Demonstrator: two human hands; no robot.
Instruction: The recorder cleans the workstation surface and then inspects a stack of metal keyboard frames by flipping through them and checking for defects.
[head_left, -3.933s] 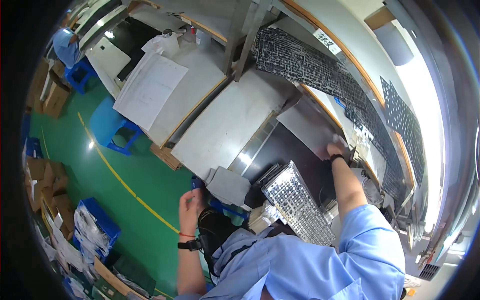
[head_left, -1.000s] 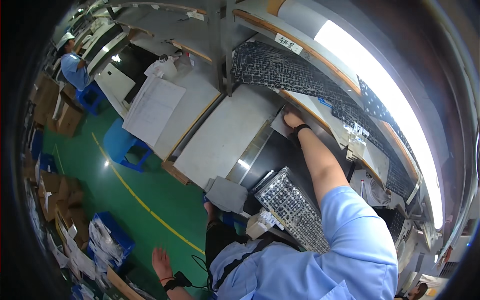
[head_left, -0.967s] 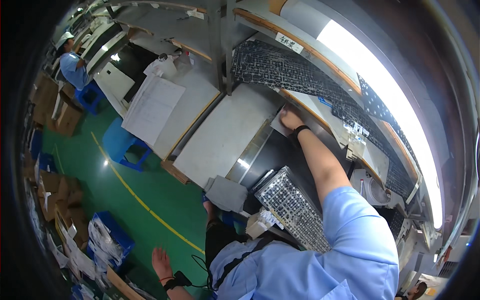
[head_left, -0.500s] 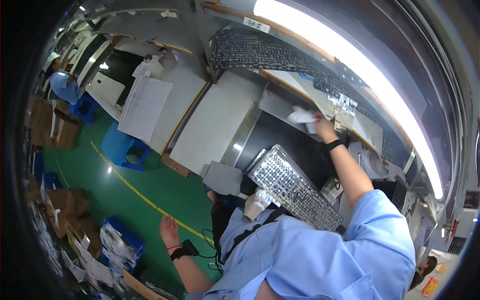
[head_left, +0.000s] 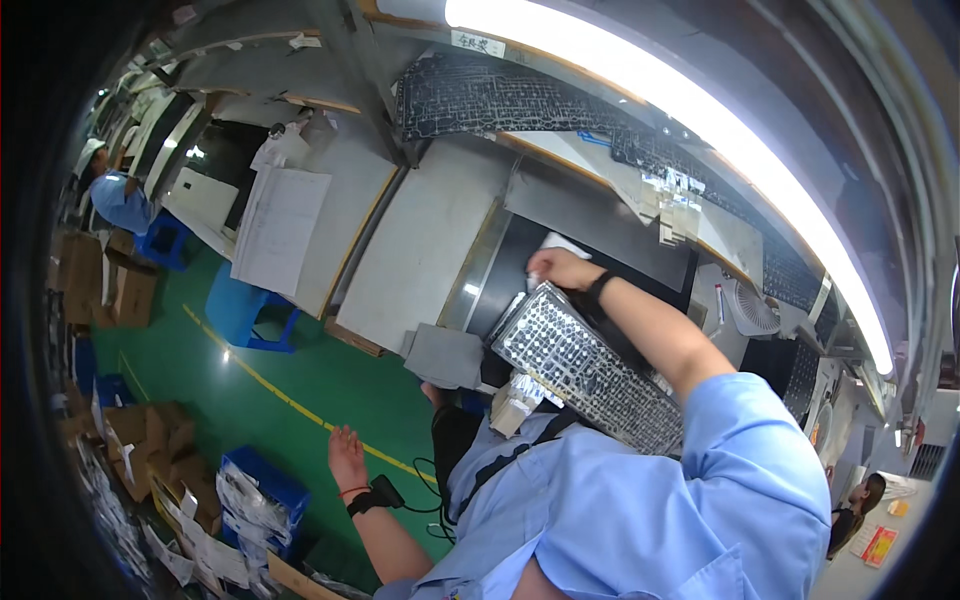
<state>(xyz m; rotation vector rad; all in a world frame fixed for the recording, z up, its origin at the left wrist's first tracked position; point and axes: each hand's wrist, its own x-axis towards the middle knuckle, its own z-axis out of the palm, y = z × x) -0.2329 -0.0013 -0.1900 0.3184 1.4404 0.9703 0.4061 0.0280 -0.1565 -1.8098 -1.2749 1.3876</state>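
My right hand (head_left: 562, 268) is closed on a white cloth or wipe (head_left: 566, 245), part of which sticks out past the fingers; its exact kind is hard to make out. It is over the dark work surface (head_left: 505, 245), beside the top end of a stack of panels (head_left: 590, 365) covered with rows of black and light key-like shapes. My left hand (head_left: 346, 460) hangs low on the left above the green floor, fingers loosely apart, holding nothing. Near my waist are a grey folded cloth (head_left: 444, 356) and a small pale block with foil-like wrapping (head_left: 517, 405).
A lit tube lamp (head_left: 680, 130) runs above a shelf with dark patterned sheets (head_left: 500, 100). A small fan (head_left: 755, 308) stands on the right. Blue stools (head_left: 240, 310), cardboard boxes (head_left: 150, 440) and a blue bin (head_left: 270, 490) are on the left. A co-worker (head_left: 120, 200) is far left.
My right hand has moved left and toward me with the white cloth, from near the shelf to the stack's top end. My left hand has barely shifted.
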